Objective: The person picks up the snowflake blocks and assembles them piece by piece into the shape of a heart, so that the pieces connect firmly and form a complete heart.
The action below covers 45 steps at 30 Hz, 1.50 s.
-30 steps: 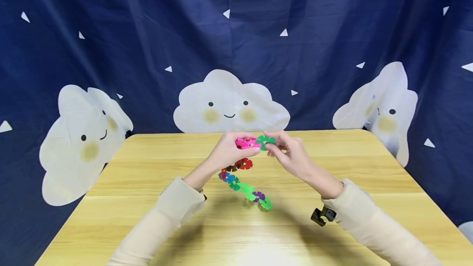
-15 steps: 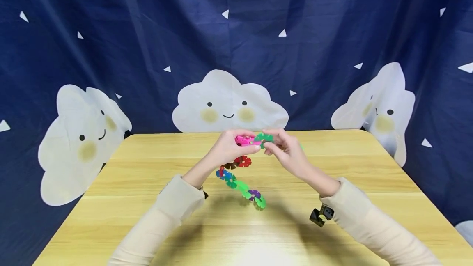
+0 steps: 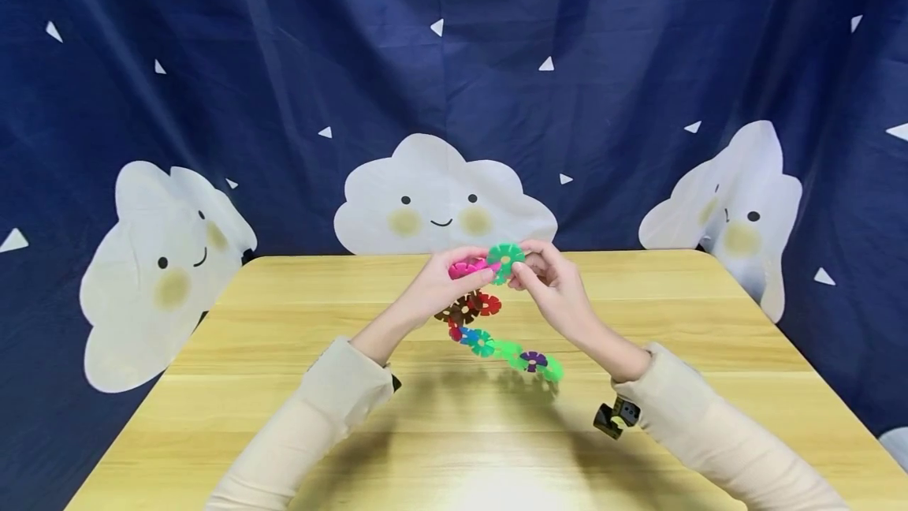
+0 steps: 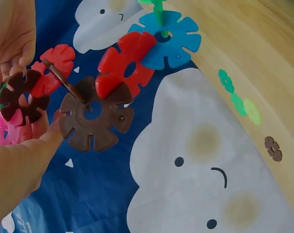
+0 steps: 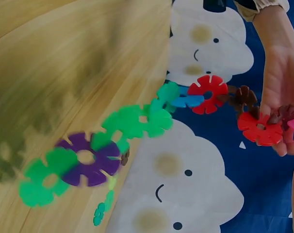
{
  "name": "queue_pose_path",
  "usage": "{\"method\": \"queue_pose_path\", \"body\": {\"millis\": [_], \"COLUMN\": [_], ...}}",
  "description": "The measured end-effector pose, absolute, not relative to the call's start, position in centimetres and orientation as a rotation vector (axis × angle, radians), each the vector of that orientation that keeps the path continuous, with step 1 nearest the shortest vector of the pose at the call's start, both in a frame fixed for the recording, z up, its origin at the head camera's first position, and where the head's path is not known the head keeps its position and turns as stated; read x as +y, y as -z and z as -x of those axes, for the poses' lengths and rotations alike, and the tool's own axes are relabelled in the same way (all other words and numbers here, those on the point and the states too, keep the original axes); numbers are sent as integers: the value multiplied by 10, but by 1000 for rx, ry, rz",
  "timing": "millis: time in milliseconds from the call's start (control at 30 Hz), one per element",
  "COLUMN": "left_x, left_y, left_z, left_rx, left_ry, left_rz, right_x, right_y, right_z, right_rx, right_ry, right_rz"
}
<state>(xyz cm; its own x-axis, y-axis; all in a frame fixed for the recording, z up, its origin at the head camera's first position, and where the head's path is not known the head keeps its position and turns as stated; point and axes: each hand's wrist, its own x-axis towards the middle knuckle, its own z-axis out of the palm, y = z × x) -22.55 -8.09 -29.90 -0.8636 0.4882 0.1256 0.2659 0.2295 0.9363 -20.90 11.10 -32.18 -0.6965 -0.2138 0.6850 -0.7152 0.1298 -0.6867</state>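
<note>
My left hand pinches a pink snowflake disc above the far part of the table. Beside it my right hand pinches a green snowflake disc by its edge, its face towards the head camera. Green and pink overlap in this view. From the pink piece hangs a chain of slotted plastic discs. It runs through brown discs, red discs and a blue disc to green ones and a purple disc. A green disc ends the chain, low over the wood.
The wooden table lies beneath both arms. Loose pieces rest near its edge: green discs, a light green disc and a brown disc. A dark blue cloth with white clouds hangs behind.
The green disc in my right hand has turned from tilted to facing the head camera. The hanging chain has swung to the right. Both hands stay close together.
</note>
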Motion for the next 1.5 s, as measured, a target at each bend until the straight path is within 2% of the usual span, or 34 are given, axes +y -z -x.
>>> {"method": "queue_pose_path", "body": {"millis": [667, 933, 1067, 1333, 1500], "left_x": [-66, -60, -63, -71, -74], "left_y": [302, 308, 308, 303, 298], "left_z": [227, 225, 225, 225, 219], "left_rx": [2439, 2514, 2511, 2439, 2423], "left_ry": [-1874, -1956, -1995, -2032, -2025], "left_rz": [-713, -854, -850, -708, -714], "right_x": [104, 109, 124, 186, 213], "right_y": [328, 336, 344, 377, 400], "right_z": [215, 221, 233, 280, 293], "right_rx": [-2032, -2004, -2053, -2564, -2898], "right_ry": [-1522, -1559, -1608, -1318, -1048], "right_rz": [-843, -922, -891, -520, -533]}}
